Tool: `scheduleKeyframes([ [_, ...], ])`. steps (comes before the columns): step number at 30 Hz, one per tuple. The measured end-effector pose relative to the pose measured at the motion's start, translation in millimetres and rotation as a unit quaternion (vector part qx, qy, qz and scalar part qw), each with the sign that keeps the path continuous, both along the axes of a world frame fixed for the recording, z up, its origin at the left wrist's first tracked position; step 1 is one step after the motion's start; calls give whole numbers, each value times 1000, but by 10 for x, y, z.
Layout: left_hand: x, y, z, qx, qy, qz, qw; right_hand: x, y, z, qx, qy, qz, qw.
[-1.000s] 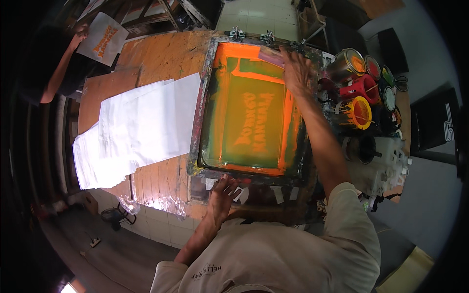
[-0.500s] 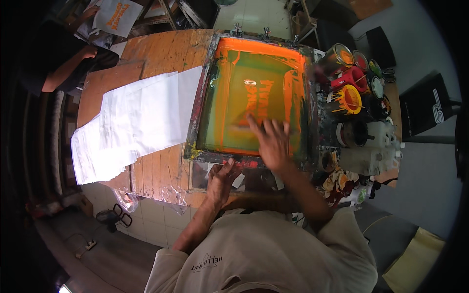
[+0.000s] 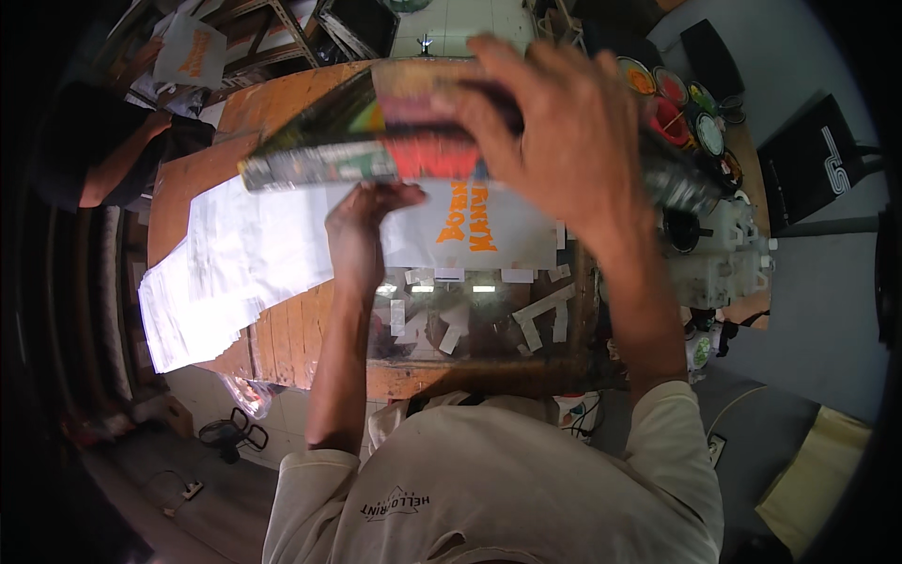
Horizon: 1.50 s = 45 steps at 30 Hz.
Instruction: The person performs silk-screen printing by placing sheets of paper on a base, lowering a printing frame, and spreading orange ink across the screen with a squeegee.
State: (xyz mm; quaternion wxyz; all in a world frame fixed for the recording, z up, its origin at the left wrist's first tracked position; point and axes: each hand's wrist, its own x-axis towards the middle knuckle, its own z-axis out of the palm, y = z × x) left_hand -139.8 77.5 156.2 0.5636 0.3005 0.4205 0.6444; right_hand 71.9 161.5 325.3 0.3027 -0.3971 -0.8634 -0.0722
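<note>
The screen-printing frame [image 3: 324, 160] is tilted up with its near edge raised, blurred by motion. My left hand [image 3: 357, 230] is at that edge with its fingers bent against the underside; part of the grip is hidden. My right hand [image 3: 573, 132] is smeared but shows thumb and fingers spread, in front of the frame's right part. I cannot tell whether it touches the frame. Beneath the frame lies a pale sheet [image 3: 526, 230] printed with orange lettering, on a glossy surface [image 3: 479, 324] with strips of tape stuck to it.
A fanned stack of white sheets [image 3: 235, 268] covers the left of the wooden table [image 3: 296, 324]. Open paint cans [image 3: 709, 136] and translucent jugs [image 3: 719, 273] crowd the right side. At the far left, another person's arm [image 3: 127, 155] shows near a printed sheet [image 3: 191, 52].
The screen-printing frame has swung up from lying flat, uncovering the orange-printed sheet. Both my hands have moved up and away from me, the right one off the screen's mesh.
</note>
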Motion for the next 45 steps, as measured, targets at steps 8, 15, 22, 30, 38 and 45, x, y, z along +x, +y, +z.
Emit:
scheduleKeyframes([
  [8,-110,346,-1453,-204,732,103,642,-130,627,870,-140,-32,7,990],
  [15,-483,420,-883,-257,411,22,874,-247,955,882,-151,5,-43,988],
  [22,-2424,-22,-947,-119,749,351,549,-241,896,1229,-213,10,-112,971],
  [30,-152,-616,-1223,-105,704,147,687,-306,745,1063,-207,63,-37,976],
  [38,-258,-500,-1208,-149,573,174,787,-331,558,1108,-237,12,-90,967],
  [45,548,-412,-1391,-50,700,-61,710,-210,620,1157,-251,-28,-101,962],
])
